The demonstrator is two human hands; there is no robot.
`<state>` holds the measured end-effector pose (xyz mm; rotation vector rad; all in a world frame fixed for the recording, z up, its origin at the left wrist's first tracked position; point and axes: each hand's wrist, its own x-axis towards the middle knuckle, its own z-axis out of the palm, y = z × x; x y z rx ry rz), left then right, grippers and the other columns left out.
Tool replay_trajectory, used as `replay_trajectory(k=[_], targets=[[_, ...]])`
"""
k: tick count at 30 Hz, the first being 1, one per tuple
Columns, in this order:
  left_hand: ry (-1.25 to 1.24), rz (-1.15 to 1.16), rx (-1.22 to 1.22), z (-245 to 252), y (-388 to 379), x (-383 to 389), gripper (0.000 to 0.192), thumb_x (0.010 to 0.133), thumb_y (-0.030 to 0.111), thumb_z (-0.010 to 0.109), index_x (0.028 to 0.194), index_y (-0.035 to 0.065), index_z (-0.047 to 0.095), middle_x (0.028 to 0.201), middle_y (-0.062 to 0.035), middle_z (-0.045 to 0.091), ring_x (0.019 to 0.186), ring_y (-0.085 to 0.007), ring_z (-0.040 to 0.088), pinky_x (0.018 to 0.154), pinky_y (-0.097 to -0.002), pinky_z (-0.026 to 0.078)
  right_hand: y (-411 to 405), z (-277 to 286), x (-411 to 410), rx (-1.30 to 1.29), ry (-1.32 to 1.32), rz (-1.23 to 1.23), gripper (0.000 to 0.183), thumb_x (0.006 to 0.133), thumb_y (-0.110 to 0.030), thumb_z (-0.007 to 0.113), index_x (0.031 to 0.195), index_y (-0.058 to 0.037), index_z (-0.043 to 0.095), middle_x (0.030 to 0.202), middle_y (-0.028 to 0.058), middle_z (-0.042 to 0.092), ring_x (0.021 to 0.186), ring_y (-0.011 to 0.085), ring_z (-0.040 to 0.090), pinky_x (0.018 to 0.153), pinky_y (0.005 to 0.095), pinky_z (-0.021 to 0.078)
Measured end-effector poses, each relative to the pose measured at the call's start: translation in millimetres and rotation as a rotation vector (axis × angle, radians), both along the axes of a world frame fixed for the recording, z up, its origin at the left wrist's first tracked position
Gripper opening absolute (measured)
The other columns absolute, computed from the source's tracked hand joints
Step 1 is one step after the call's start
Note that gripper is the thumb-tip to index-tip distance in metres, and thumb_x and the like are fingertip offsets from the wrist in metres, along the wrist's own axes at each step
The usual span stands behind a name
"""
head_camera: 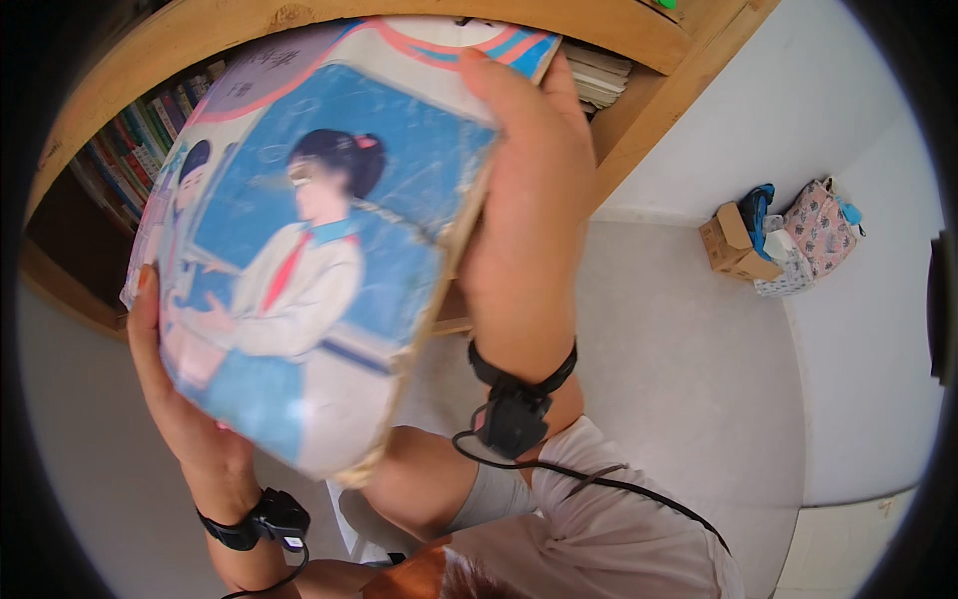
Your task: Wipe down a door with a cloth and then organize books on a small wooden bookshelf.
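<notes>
A large, worn book or stack of booklets (pixel 322 277) is held up close before me, tilted. Its illustrated cover shows a figure in a white shirt and red neckerchief against a blue board, and bears writing. My left hand (pixel 176 419) grips its lower left edge, with the thumb at the side and the other fingers hidden beneath. Around the upper right edge wraps my right hand (pixel 531 165), the thumb lying on the cover. The cover's edges look frayed and yellowed. Behind it, a wooden bookshelf (pixel 636 127) is partly hidden.
Upright books (pixel 146 142) line the shelf at left; stacked papers (pixel 595 75) lie at its right end. Against the white wall stand a cardboard box (pixel 730 251) and a pink patterned bag (pixel 819 224). Black wrist devices (pixel 516 419) trail a cable (pixel 636 487) across my lap.
</notes>
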<state>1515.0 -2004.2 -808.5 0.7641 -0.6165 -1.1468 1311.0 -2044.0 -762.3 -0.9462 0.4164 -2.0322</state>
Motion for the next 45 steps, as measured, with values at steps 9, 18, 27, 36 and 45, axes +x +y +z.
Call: replay_trajectory(k=[9,18,27,36,45], targets=[[-0.282,0.058,-0.085,17,3,-66,0.044,0.095,0.026,0.041,0.128,-0.0033,0.04,0.128,-0.011,0.047,0.111,-0.0182,0.05,0.096,-0.0294,0.037,33,7,-41,0.178,0.018,-0.054,0.034,0.09,-0.021,0.049,0.114,0.0031,0.049,0.112,0.0106,0.056,0.098,0.0159,0.055,0.087,0.0277,0.041],[-0.485,0.226,-0.561,29,-33,-139,0.045,0.094,0.028,0.043,0.061,-0.0018,0.048,0.047,-0.0155,0.043,0.041,-0.0225,0.045,0.041,-0.0345,0.036,86,-12,-66,0.054,0.531,0.422,0.068,0.092,-0.049,0.036,0.129,0.008,0.032,0.125,0.0292,0.044,0.067,0.028,0.062,0.055,0.0318,0.0509],[-0.445,-0.703,-0.224,53,-59,-82,0.048,0.087,0.039,0.053,0.072,-0.0066,0.052,0.06,-0.0124,0.054,0.04,-0.019,0.048,0.037,-0.0284,0.039,24,-19,-58,0.103,0.503,0.065,0.044,0.094,-0.037,0.042,0.105,0.0036,0.053,0.091,0.0139,0.065,0.043,0.0093,0.043,0.038,0.0173,0.0288],[-0.208,-0.221,-0.49,39,-81,-58,0.034,0.08,0.02,0.068,0.103,-0.002,0.056,0.069,-0.001,0.057,0.05,-0.0043,0.048,0.042,-0.0187,0.039,15,-24,-19,0.04,0.401,-0.005,0.036,0.092,-0.039,0.047,0.101,-0.0058,0.055,0.094,0.0081,0.066,0.049,0.0043,0.045,0.043,0.016,0.0336],[-0.287,-0.012,-0.449,48,-108,-122,0.019,0.071,0.009,0.066,0.087,-0.0009,0.065,0.077,-0.016,0.065,0.072,-0.0289,0.062,0.066,-0.0337,0.048,-32,-10,-56,0.238,0.349,-0.359,0.037,0.088,-0.037,0.055,0.088,-0.0005,0.055,0.079,0.0148,0.065,0.045,0.0115,0.05,0.043,0.0205,0.0363]])
